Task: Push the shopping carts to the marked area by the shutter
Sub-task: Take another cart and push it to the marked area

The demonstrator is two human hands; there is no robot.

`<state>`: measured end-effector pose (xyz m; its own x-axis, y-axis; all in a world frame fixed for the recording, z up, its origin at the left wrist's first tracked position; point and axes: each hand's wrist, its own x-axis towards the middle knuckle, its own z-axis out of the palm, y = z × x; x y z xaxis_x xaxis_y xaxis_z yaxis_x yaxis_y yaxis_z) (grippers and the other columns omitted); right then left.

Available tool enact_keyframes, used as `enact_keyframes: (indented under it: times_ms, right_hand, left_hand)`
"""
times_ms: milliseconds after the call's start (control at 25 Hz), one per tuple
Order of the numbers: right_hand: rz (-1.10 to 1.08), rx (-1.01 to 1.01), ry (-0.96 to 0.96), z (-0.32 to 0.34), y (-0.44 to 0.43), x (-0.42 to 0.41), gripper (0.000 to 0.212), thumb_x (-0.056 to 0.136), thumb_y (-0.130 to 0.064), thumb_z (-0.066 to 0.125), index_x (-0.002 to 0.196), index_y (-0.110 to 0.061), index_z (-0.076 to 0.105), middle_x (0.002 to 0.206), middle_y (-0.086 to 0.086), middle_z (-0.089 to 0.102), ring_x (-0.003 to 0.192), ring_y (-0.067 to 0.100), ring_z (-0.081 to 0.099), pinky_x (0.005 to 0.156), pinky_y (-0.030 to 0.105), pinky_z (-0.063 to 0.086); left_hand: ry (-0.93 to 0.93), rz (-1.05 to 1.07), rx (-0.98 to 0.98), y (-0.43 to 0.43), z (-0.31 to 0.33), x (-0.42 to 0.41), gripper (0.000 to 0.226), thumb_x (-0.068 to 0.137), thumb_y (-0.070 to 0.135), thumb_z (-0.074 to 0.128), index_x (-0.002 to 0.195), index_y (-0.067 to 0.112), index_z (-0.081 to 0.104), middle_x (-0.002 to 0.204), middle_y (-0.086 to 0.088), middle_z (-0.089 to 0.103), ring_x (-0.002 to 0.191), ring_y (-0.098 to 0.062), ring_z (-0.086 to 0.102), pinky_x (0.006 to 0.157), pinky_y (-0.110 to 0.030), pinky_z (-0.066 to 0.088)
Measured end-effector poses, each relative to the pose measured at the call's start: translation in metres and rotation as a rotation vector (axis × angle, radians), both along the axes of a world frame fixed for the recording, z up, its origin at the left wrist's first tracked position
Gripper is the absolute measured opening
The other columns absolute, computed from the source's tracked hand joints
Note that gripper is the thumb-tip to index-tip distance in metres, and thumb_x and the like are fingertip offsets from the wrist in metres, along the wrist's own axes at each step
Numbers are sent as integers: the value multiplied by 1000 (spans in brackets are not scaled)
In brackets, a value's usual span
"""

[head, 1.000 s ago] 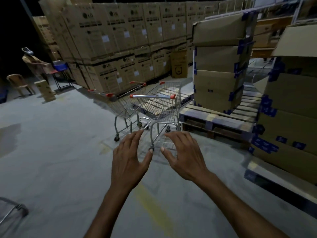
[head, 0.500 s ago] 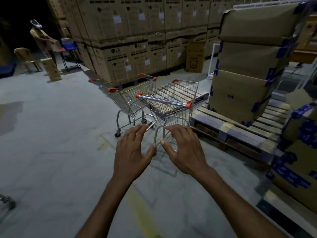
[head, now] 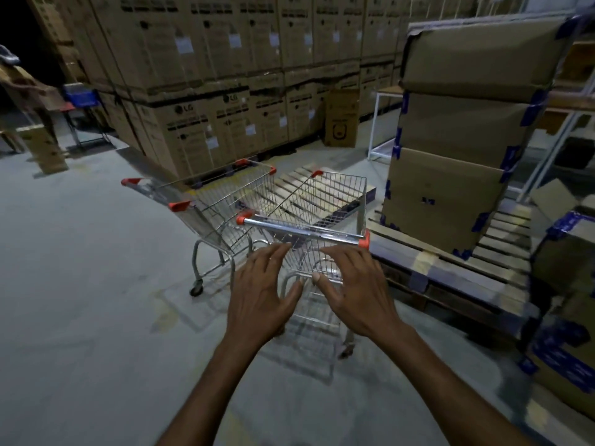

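- Here, the left hand is open, with its fingers spread out flat, and it holds nothing.
- The right hand is open the same way, just beside the left one.
- The fingertips of both hands are right by the shiny handle bar of the near cart. I cannot tell if they touch it.
- The near cart is made of wire and has red ends on its bar. It stands on the grey floor, just left of a wooden pallet.
- A second cart stands to the left and a bit farther off, with its basket right beside the near cart's basket.
- On the pallet sits a tall stack of brown boxes with blue tape on them.
- Far behind the carts is a big wall of brown boxes.
- One small box stands alone on the floor by that wall.
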<state>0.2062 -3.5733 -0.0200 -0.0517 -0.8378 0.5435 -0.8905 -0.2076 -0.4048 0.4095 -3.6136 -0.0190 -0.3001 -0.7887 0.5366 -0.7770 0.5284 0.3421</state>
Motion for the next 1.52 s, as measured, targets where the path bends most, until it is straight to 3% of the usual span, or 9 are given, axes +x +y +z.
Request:
enact_keyframes:
  times_ms: [280,440,640,760,880,960,1240,1400,1520]
  right_hand:
    - [-127,80,41,-16,-128,-28,47,98,-61,49,136,-33,52,134,-12,55,126,14,44,110,42,33]
    - [-110,164,79,-45,-194,-50,50,98,-57,51,141,-31,50,140,-9,52,131,16,41,103,26,17]
    - [-20,400,134,-93,-263,-68,69,91,-59,47,153,-29,35,150,0,45,135,24,40,110,47,35]
    - [-6,607,230,-115,-290,-70,73,89,-53,53,154,-27,31,144,4,51,129,29,48,107,49,35]
    - [-102,569,338,-128,-308,-65,54,89,-43,56,137,-20,47,119,7,67,105,31,64,86,41,49]
    - [-180,574,293,-128,-316,-58,42,89,-43,58,123,-18,58,106,6,71,94,30,69,76,38,52]
    - [-401,735,266,-115,-304,-35,27,85,-41,63,99,-19,70,96,4,73,92,29,70,81,36,55]
    - [-523,741,243,-121,-262,-12,26,82,-39,64,97,-19,70,96,6,73,93,31,70,77,36,53]
    - [-612,620,243,-136,-221,19,37,73,-32,71,108,-20,68,108,11,69,105,36,65,85,46,51]
  left_hand:
    - [-60,-112,43,-153,-17,-30,70,92,62,50,154,31,37,152,9,43,139,-16,42,106,-46,41]
    - [-145,-113,145,-225,-50,-48,79,91,68,49,159,37,23,156,8,36,141,-17,38,109,-51,38]
    - [-375,-124,291,-299,-97,-64,99,83,65,65,161,40,8,164,2,27,150,-24,28,117,-54,27]
    - [-461,-117,324,-324,-121,-61,93,79,58,72,153,41,19,161,0,34,152,-30,25,119,-57,20]
    - [-432,-130,245,-341,-133,-58,83,66,48,85,139,33,47,136,3,53,133,-28,44,109,-52,37]
    - [-423,-164,199,-353,-137,-58,78,62,47,88,130,29,53,124,3,57,120,-26,48,104,-48,41]
    - [-607,-364,286,-368,-125,-53,52,83,49,72,127,25,56,122,-1,62,110,-29,54,92,-39,40]
    - [-672,-462,296,-348,-121,-42,34,90,53,61,108,23,64,101,-4,72,97,-30,67,75,-33,45]
    - [-745,-569,264,-332,-119,-23,32,91,49,58,109,24,65,99,-4,73,94,-30,69,72,-34,49]
